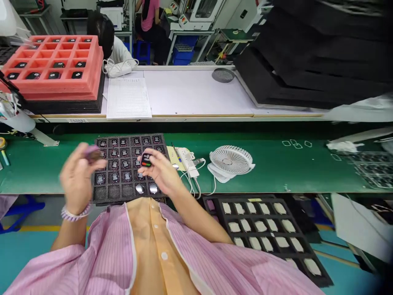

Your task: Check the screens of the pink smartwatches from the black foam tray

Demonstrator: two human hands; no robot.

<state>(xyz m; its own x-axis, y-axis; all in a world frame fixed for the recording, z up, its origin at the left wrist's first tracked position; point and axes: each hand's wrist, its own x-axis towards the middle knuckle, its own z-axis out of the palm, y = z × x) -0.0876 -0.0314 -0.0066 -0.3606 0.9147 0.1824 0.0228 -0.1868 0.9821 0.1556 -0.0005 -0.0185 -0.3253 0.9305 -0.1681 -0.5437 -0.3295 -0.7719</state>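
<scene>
Left hand (75,176) and the purple item (92,152) it holds: blurred. White sheet (129,98): print too small to read. Black stack (307,61): truncated by top edge.

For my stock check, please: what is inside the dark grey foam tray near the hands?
The dark grey foam tray holds black squarish pieces with white markings and two shiny silver pieces. The left hand and right hand hide what lies behind them.
</scene>
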